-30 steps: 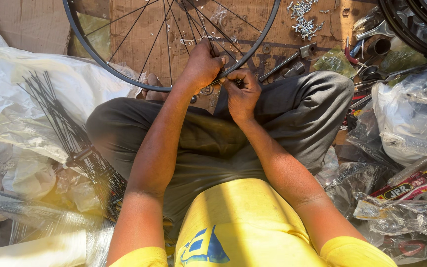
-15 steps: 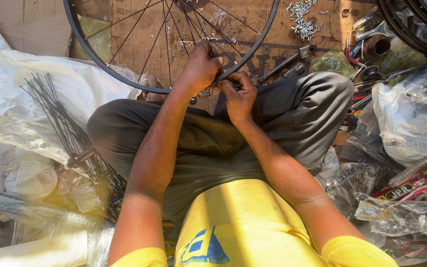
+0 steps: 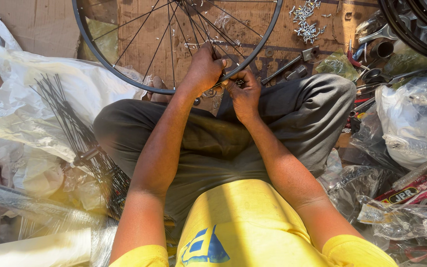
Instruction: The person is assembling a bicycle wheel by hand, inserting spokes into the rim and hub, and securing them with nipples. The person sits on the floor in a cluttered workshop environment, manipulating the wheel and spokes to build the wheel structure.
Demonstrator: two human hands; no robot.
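A black bicycle wheel rim [image 3: 106, 63] with thin spokes stands in front of my crossed legs. My left hand [image 3: 202, 69] grips the lower edge of the rim, fingers curled over it. Right beside it, my right hand [image 3: 243, 93] pinches something small at the rim's underside; what it holds is hidden by the fingers. Both hands touch each other at the rim. I sit cross-legged in grey trousers [image 3: 292, 111] and a yellow shirt.
A bundle of loose black spokes [image 3: 70, 128] lies on white plastic bags to my left. A heap of small silver nipples [image 3: 306, 22] and metal tools [image 3: 292, 66] rest on cardboard at the back right. More plastic-wrapped parts [image 3: 411, 123] and another tyre [image 3: 411, 29] crowd the right.
Both hands stay at the rim's lower edge; my right hand's fingers have shifted slightly against the rim. The wheel has barely moved.
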